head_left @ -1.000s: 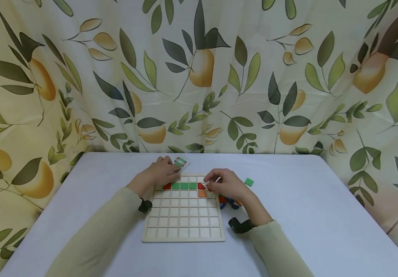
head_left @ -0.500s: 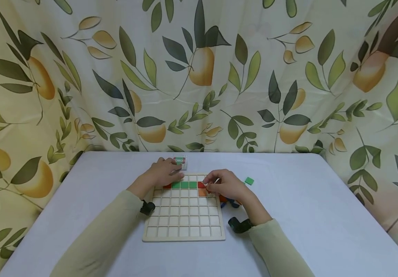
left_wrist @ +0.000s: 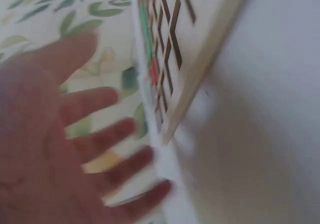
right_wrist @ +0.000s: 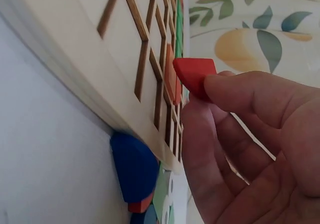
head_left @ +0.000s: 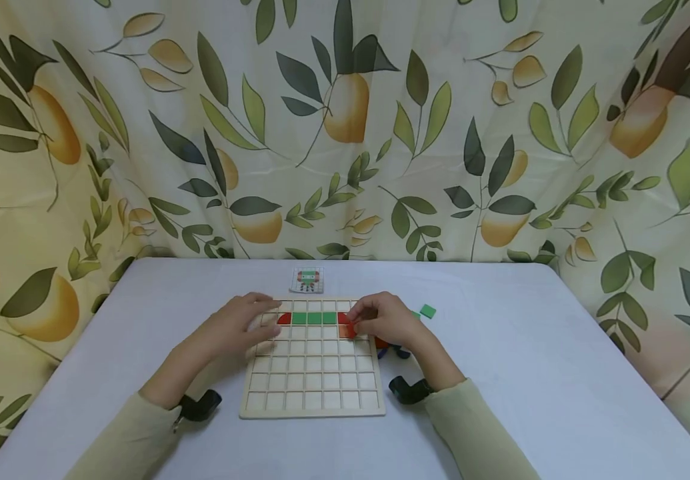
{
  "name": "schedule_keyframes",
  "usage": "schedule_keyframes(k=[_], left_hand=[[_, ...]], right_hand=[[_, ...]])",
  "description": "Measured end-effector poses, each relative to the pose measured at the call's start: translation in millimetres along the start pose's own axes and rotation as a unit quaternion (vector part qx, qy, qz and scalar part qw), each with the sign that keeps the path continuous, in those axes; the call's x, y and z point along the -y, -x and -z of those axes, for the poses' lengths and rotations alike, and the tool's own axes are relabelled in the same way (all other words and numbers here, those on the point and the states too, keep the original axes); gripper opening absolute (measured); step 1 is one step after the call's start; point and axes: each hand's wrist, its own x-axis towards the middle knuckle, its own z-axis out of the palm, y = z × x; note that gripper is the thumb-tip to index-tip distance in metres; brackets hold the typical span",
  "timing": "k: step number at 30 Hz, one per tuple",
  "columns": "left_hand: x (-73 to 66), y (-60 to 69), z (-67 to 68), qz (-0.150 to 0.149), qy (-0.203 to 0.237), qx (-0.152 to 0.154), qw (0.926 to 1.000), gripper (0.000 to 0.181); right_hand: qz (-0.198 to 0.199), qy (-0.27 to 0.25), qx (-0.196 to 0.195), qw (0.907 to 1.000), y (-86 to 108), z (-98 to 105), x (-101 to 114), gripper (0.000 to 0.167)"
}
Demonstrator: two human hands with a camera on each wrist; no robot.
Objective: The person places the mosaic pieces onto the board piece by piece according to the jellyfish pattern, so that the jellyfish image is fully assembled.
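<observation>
A wooden grid board (head_left: 311, 383) lies on the table, with a row of green tiles (head_left: 315, 318) between red pieces near its far side. My right hand (head_left: 389, 323) pinches a red piece with one curved side (right_wrist: 196, 77) between thumb and forefinger, over the board's right part. Close to that piece, an orange tile (right_wrist: 171, 74) sits in a cell. My left hand (head_left: 231, 330) is at the board's left edge, its fingers spread and holding nothing. Behind the board lies a small picture card (head_left: 307, 280) with a coloured figure on a grid.
Loose coloured pieces (head_left: 383, 345) lie at the board's right edge, partly hidden by the right hand; a blue piece (right_wrist: 132, 166) is among them. A single green tile (head_left: 427, 311) lies farther right. A patterned curtain (head_left: 345, 167) hangs behind the table.
My left hand has let go of the card and moved left and nearer. The card, tilted at first, now lies straight and uncovered. My right hand stays over the board's right part with the red piece.
</observation>
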Motion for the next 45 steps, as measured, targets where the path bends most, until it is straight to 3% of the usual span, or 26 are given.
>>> schedule_keyframes(k=[5,9,16,21,32,38,45], left_hand=[[2.5,51.0,3.0,0.024,-0.018,0.07,0.9971,0.094],[1.9,68.5,-3.6,0.019,-0.025,0.105,0.994,0.11],[-5.1,69.0,-11.9,0.041,-0.061,0.127,0.9892,0.124],[-9.7,68.9,-11.0,0.04,-0.062,0.125,0.9894,0.123],[-7.9,68.4,-12.4,0.056,-0.06,0.124,0.9889,0.124],[-8.7,69.7,-12.9,0.058,-0.056,0.125,0.9889,0.125],[-9.6,71.4,-11.4,0.05,-0.051,0.12,0.9902,0.124]], right_hand=[[-0.003,0.03,0.012,0.9995,-0.9,-1.9,1.3,0.011],[-0.005,0.041,0.031,0.9987,0.5,-3.1,2.5,0.01],[0.019,0.07,0.075,0.9946,1.2,-7.4,5.5,0.009],[0.032,0.101,0.062,0.9924,1.8,-10.9,6.2,0.01],[0.043,0.103,0.041,0.9929,0.2,-18.2,9.8,0.014],[0.037,0.096,-0.006,0.9947,3.0,-0.5,7.7,0.009],[-0.017,0.074,-0.074,0.9944,8.6,36.5,-9.2,0.02]])
